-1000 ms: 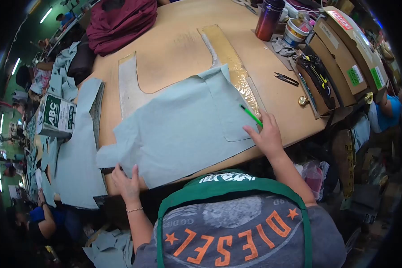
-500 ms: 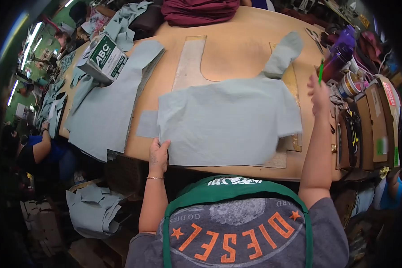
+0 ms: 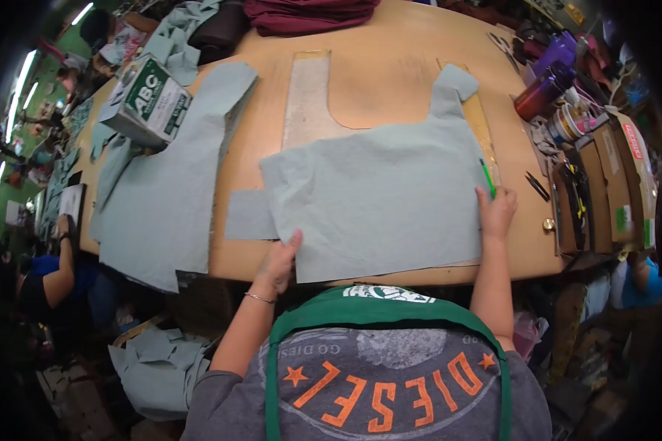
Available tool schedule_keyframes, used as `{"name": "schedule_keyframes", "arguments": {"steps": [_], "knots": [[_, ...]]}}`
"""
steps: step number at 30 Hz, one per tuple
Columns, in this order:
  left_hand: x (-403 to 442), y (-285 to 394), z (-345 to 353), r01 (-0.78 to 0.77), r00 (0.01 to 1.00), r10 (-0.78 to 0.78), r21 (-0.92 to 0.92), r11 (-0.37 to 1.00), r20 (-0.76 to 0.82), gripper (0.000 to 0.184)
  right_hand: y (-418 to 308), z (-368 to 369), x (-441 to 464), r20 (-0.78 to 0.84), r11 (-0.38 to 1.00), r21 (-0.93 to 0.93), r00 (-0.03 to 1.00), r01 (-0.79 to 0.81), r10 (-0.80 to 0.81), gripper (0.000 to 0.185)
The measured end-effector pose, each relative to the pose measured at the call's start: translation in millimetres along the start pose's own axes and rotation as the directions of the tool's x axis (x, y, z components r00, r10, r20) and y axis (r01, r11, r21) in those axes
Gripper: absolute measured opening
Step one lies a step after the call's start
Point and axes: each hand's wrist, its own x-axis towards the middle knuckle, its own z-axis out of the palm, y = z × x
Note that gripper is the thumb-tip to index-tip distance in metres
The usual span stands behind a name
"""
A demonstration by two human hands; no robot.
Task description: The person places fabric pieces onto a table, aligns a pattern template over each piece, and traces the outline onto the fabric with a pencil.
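A grey-green cloth piece (image 3: 382,198) lies over a pattern board (image 3: 309,95) on the table, its upper right strip folded over. My left hand (image 3: 278,263) is at the cloth's lower left corner, thumb on top and fingers pressed against its edge. At the right edge, my right hand (image 3: 497,209) holds a green pen (image 3: 487,176) that points up and left, its thumb beside the cloth. A small grey-green rectangle (image 3: 248,215) sticks out at the left from under the cloth.
Left, a stack of cut cloth (image 3: 162,191) bears an ABC box (image 3: 147,103). Small snips (image 3: 537,186), a tumbler (image 3: 543,91) and cardboard boxes (image 3: 603,184) are at the right. Maroon fabric (image 3: 309,15) sits at the back. A co-worker's arm (image 3: 60,272) shows far left.
The cloth has been turned and laid flatter, with its narrow strip now at the upper right. My right hand swung up and out with the pen, then came back to the cloth's right edge.
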Motion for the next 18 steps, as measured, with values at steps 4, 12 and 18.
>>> {"name": "schedule_keyframes", "arguments": {"steps": [4,12,18], "knots": [[22,6,-12,0.003,1.000,-0.002,0.162,0.987,-0.008,0.039,6,6,-10,0.041,0.997,0.069,0.999,0.017,-0.020,0.030],[8,21,-4,-0.219,0.965,0.223,-0.041,0.975,0.138,0.034,31,-51,-35,0.441,0.730,0.520,0.872,-0.443,0.214,0.044],[16,20,-2,-0.086,0.994,0.098,-0.181,0.980,0.054,0.038,16,-56,-41,0.610,0.613,0.497,0.750,-0.614,0.256,0.057]]}}
